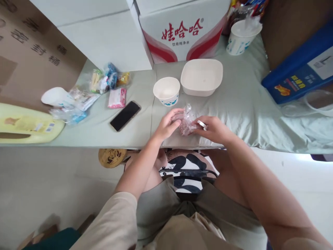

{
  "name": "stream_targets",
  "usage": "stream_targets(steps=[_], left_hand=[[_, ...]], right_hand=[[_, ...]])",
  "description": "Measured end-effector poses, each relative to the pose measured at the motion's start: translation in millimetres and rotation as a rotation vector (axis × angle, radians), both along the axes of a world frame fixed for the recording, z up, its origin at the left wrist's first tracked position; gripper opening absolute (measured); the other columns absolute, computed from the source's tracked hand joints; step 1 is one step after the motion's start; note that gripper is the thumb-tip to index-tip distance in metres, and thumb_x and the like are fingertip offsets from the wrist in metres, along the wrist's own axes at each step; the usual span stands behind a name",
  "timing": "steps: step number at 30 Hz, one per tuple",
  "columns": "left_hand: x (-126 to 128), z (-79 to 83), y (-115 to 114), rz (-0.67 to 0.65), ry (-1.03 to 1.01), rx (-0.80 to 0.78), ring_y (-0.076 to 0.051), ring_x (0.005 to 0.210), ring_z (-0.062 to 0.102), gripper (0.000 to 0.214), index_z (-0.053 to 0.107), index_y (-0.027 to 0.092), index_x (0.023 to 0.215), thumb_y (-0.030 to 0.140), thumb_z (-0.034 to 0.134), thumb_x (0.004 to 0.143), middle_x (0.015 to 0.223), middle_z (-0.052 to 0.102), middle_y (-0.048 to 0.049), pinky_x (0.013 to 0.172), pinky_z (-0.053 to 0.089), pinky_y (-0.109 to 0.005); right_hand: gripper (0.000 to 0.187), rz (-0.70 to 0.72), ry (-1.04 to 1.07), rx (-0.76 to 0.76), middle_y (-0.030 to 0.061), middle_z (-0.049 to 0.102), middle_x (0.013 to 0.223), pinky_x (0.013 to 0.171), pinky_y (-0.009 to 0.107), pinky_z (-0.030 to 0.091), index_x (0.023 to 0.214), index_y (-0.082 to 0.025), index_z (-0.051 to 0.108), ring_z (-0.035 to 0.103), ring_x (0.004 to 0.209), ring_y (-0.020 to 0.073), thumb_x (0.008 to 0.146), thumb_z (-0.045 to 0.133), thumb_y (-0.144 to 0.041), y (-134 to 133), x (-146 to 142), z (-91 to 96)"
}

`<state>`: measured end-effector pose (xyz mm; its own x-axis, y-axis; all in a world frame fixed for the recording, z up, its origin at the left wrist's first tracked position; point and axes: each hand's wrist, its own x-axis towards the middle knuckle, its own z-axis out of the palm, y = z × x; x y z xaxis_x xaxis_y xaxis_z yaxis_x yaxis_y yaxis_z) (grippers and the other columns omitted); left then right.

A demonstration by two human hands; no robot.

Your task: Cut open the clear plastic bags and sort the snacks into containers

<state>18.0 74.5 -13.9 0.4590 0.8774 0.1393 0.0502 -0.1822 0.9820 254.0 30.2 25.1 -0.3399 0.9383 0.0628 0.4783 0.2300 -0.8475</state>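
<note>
table (135,137) has green cloth on it, brown carton (15,69) at the left printed 密封桶, white box (182,34) at the back saying 娃哈哈® in red with 饮用纯净水 underneath. blue pack (301,66) on the right has yellow lettering too small for me to read. then the pale tub (201,78). right hand (215,130) is closed on a little white thing (202,125), fingertips against plastic; left hand (168,126) is half-curled, can't tell if it's gripping. past the tub comes the paper cup (169,101). the clear bag (186,126) of pinkish-brown stuff is right between both hands, long axis running away from the person, crinkled neck aimed tubward, tipped slightly right.
</note>
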Motion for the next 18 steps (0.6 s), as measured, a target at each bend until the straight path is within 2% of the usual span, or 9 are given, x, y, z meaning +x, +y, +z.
stream_targets(steps=[2,4,7,9,11,13,15,16,18], left_hand=[[4,2.3,-1,-0.057,0.085,0.075,-0.027,0.133,0.063,0.051,0.069,0.023,0.122,0.061,0.045,0.098,0.137,0.070,-0.0102,0.117,0.046,-0.046],[9,4.8,-2,-0.129,0.186,0.189,-0.026,0.138,0.059,0.055,0.076,0.023,0.114,0.054,0.032,0.103,0.132,0.074,-0.0079,0.121,0.042,-0.047],[13,8.4,-2,-0.225,0.338,0.350,-0.026,0.143,0.054,0.049,0.078,0.024,0.113,0.045,0.035,0.103,0.129,0.075,-0.0055,0.123,0.040,-0.049],[14,10.5,-3,-0.270,0.371,0.410,-0.027,0.144,0.053,0.043,0.078,0.025,0.113,0.042,0.040,0.101,0.128,0.076,-0.0041,0.122,0.041,-0.049],[15,11.8,-5,-0.285,0.348,0.434,-0.028,0.140,0.057,0.039,0.079,0.025,0.101,0.044,0.046,0.098,0.121,0.079,-0.0046,0.118,0.045,-0.046],[17,11.7,-7,-0.230,0.325,0.391,-0.027,0.123,0.069,0.039,0.077,0.023,0.081,0.047,0.051,0.096,0.105,0.081,-0.0061,0.106,0.054,-0.040],[18,10.5,-8,-0.083,0.334,0.312,-0.024,0.101,0.075,0.038,0.071,0.021,0.069,0.042,0.055,0.096,0.092,0.080,-0.0060,0.092,0.059,-0.036],[18,9.7,-8,0.019,0.341,0.286,-0.022,0.097,0.075,0.033,0.071,0.020,0.070,0.038,0.057,0.094,0.094,0.079,-0.0060,0.091,0.058,-0.035],[15,8.8,-7,0.208,0.363,0.283,-0.024,0.110,0.071,0.011,0.073,0.019,0.088,0.028,0.066,0.088,0.112,0.076,-0.0084,0.101,0.055,-0.037]], right_hand=[[0.015,0.053,-0.008,0.068,0.0052,0.069,0.083,0.071,0.034,0.052,0.083,-0.022,0.069,0.065,0.072,0.0185,0.087,0.063,-0.035,-4,4,3.4],[0.013,0.025,-0.028,0.153,0.0086,0.071,0.097,0.074,0.036,0.054,0.084,-0.023,0.070,0.068,0.082,0.0208,0.088,0.062,-0.032,-7,6,5.5],[0.009,-0.079,-0.108,0.255,0.0109,0.071,0.118,0.085,0.042,0.055,0.090,-0.026,0.071,0.070,0.099,0.0260,0.087,0.063,-0.027,-8,5,5.7],[0.010,-0.111,-0.151,0.228,0.0102,0.073,0.114,0.087,0.042,0.055,0.093,-0.026,0.070,0.070,0.100,0.0268,0.088,0.061,-0.028,-5,0,3.8],[0.012,-0.112,-0.184,0.143,0.0080,0.074,0.099,0.084,0.039,0.055,0.096,-0.025,0.070,0.071,0.093,0.0255,0.090,0.060,-0.030,0,-6,-0.1],[0.015,-0.116,-0.193,0.097,0.0065,0.073,0.091,0.081,0.037,0.054,0.097,-0.024,0.069,0.070,0.088,0.0244,0.091,0.059,-0.033,7,-13,-5.9],[0.016,-0.133,-0.169,0.131,0.0088,0.073,0.100,0.087,0.039,0.054,0.094,-0.023,0.069,0.070,0.096,0.0251,0.090,0.060,-0.036,14,-19,-13.0],[0.017,-0.144,-0.160,0.154,0.0107,0.073,0.108,0.091,0.040,0.053,0.093,-0.022,0.069,0.069,0.101,0.0259,0.089,0.061,-0.037,17,-22,-16.6],[0.016,-0.155,-0.174,0.159,0.0135,0.069,0.124,0.097,0.042,0.052,0.089,-0.022,0.068,0.067,0.111,0.0276,0.087,0.063,-0.037,22,-26,-22.8]])
